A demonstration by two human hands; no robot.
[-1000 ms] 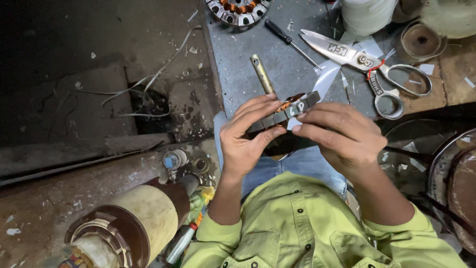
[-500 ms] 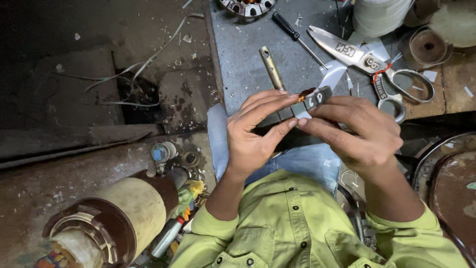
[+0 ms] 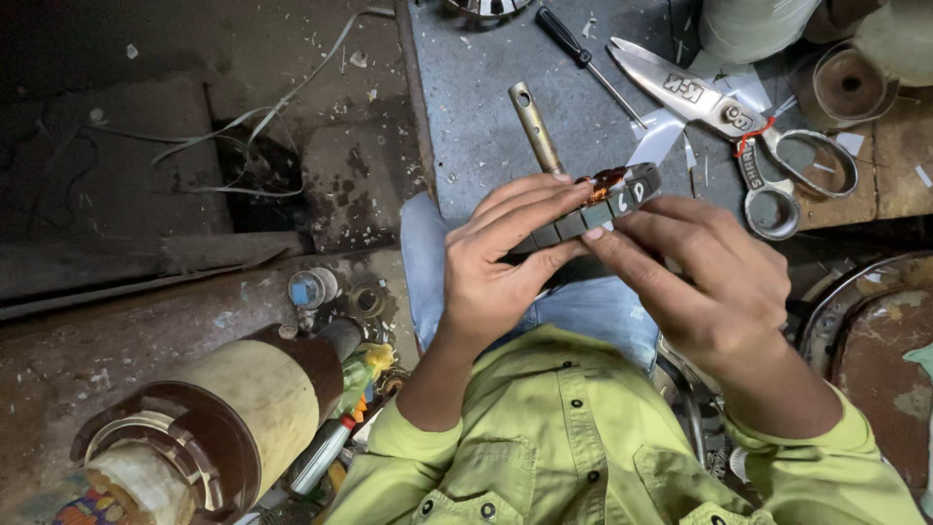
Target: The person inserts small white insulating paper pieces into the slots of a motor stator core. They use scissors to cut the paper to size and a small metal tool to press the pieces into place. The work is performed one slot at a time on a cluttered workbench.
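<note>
Both hands hold a dark grey segmented bar (image 3: 583, 219) with copper wire at its far end, above the lap at the near edge of the grey tabletop (image 3: 486, 97). The left hand (image 3: 501, 262) curls over it; the right hand (image 3: 709, 277) pinches it. Beyond lie a brass rod (image 3: 535, 126), large scissors (image 3: 724, 112) and a screwdriver (image 3: 583, 53).

left hand (image 3: 491, 267): palm down, fingers stretched forward and close together, thumb tucked underneath so it pinches from below.
right hand (image 3: 705, 277): comes in from the other side, back of the hand up, fingers curled inward, index fingertip pressing near the left thumb.
hands together: fingertips meet in the middle, basically touching.
wrists: both bent a bit inward.
forearms: bare, angling up from the body in a V, sleeves pushed up to about the elbows.
</note>
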